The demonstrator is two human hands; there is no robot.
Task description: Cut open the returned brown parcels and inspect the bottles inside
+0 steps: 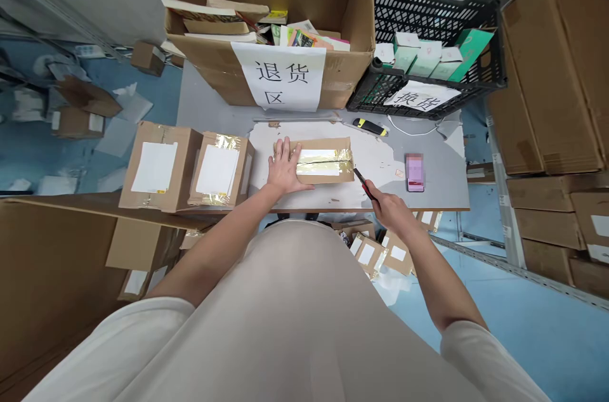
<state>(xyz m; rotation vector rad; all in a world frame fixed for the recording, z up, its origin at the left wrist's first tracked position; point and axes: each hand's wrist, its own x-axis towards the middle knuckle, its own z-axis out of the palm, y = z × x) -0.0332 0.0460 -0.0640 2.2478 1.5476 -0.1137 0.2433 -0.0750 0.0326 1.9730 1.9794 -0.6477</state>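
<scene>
A taped cardboard box (pixel 323 179) lies on a worn white sheet (pixel 380 167) in the middle of the table. Its top bears a white label, and a dark slit runs lengthwise along the shiny tape. My left hand (pixel 284 167) presses on the left end of this box, its fingers spread. In my right hand (pixel 391 207) is a box cutter (pixel 364 184), dark with a bit of red on it. The cutter's tip is at the right end of the box; whether it touches the cardboard I cannot tell.
Two labelled boxes (pixel 184 151) stand at left. Behind are a big carton (pixel 342 75) of books and a black crate (pixel 428 72) of green-white boxes. A yellow-black cutter (pixel 370 127) and a phone (pixel 414 172) lie at right. Parcels (pixel 368 253) sit below the table's front edge.
</scene>
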